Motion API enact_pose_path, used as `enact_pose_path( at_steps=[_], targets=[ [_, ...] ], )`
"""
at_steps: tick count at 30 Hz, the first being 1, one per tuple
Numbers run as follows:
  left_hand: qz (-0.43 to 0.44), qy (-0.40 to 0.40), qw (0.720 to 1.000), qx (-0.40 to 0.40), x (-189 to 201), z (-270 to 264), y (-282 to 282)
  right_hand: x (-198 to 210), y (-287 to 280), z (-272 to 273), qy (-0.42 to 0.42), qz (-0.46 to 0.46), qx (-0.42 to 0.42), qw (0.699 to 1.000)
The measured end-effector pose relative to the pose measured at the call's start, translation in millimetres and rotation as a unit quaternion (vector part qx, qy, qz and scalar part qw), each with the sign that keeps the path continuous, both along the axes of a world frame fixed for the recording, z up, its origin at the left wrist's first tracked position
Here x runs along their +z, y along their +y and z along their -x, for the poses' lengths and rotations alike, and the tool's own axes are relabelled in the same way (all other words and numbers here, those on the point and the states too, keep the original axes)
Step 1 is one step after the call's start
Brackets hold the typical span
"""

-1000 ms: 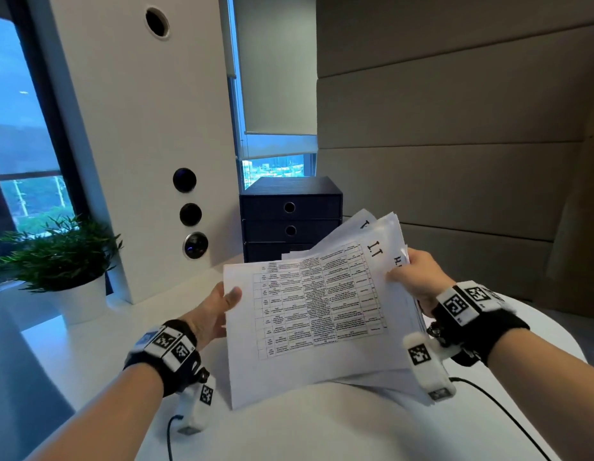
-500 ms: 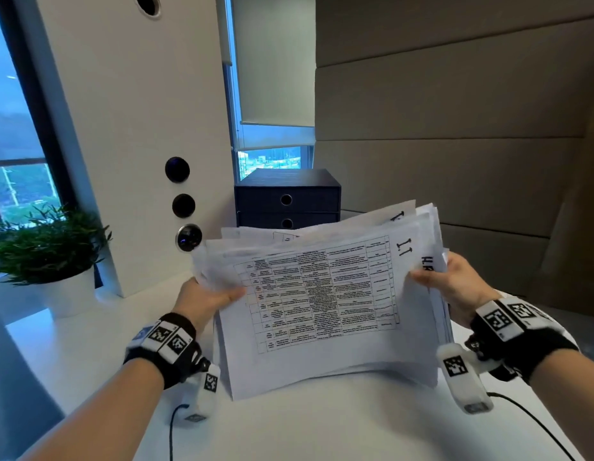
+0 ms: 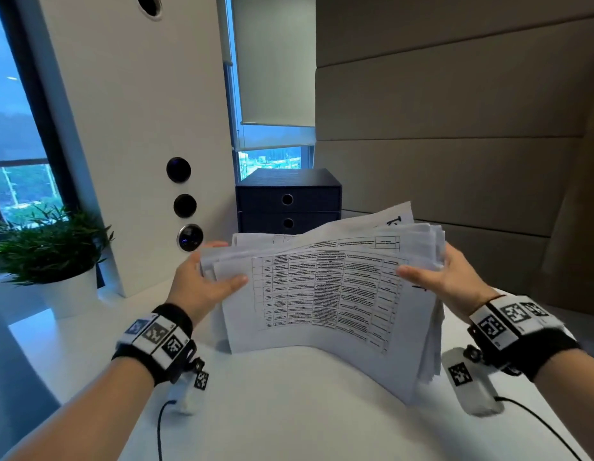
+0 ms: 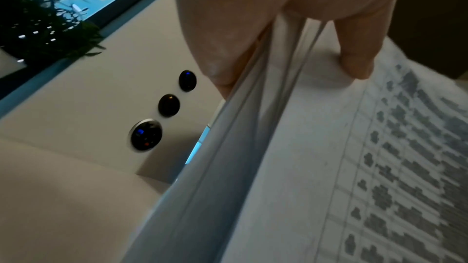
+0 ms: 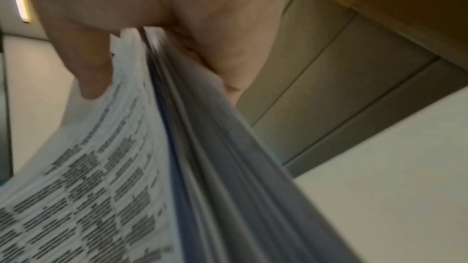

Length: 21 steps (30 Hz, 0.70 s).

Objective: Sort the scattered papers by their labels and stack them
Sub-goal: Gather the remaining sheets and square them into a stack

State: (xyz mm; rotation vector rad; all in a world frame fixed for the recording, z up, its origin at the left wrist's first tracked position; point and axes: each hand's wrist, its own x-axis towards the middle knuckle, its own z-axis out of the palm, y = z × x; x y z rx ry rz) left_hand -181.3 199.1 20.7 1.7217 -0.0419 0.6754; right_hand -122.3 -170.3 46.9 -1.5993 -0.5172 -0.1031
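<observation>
A thick, uneven sheaf of printed papers (image 3: 325, 294) stands on its lower edge on the white table (image 3: 305, 410), tilted toward me, with a table of text on the front sheet. My left hand (image 3: 206, 281) grips the sheaf's left edge, thumb on the front sheet and fingers behind. My right hand (image 3: 435, 277) grips the right edge the same way. In the left wrist view the thumb (image 4: 354, 53) presses the front sheet of the papers (image 4: 316, 167). In the right wrist view the papers (image 5: 126, 167) fan out below the thumb (image 5: 86, 63). Handwritten labels show on the sheets' right margins.
A dark drawer box (image 3: 287, 201) stands behind the papers at the table's back. A potted plant (image 3: 53, 251) sits at the far left beside a white pillar with round black buttons (image 3: 185, 205). A padded beige wall (image 3: 455, 128) closes the right side.
My left hand went from beside the sheaf to gripping its left edge. Both hands raised the papers, turned them level and drew them closer; my right thumb now covers the label.
</observation>
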Motion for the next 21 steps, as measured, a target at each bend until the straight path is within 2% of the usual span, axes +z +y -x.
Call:
enact_pose_path(
  at_steps=[3, 6, 10, 12, 15, 18, 21],
  targets=[
    [-0.083, -0.034, 0.996, -0.006, 23.1, -3.8, -10.5, 27.0, 8.6, 0.7, -0.086, 0.106, -0.042, 0.99],
    [-0.155, -0.029, 0.987, -0.018, 32.2, -7.8, -14.3, 39.5, 12.9, -0.8, -0.167, 0.225, -0.07, 0.957],
    [-0.182, -0.023, 0.983, -0.024, 35.0, -9.6, -11.4, 48.9, 8.2, -5.8, -0.199, 0.23, -0.07, 0.95],
    [-0.179, -0.02, 0.983, -0.028, 34.9, -9.0, -9.4, 51.5, 7.8, -9.9, -0.247, 0.307, -0.119, 0.911],
    [-0.17, -0.005, 0.985, -0.034, 32.8, -8.0, -4.9, 59.3, 17.7, -10.2, -0.316, 0.437, -0.159, 0.827],
    [-0.163, 0.001, 0.986, -0.04, 28.9, -8.8, -1.2, 71.8, 33.8, -2.1, -0.32, 0.553, -0.175, 0.749],
    [-0.152, -0.002, 0.987, -0.045, 26.1, -8.7, -1.2, 79.8, 53.1, 2.2, -0.281, 0.655, -0.18, 0.678]
  ],
)
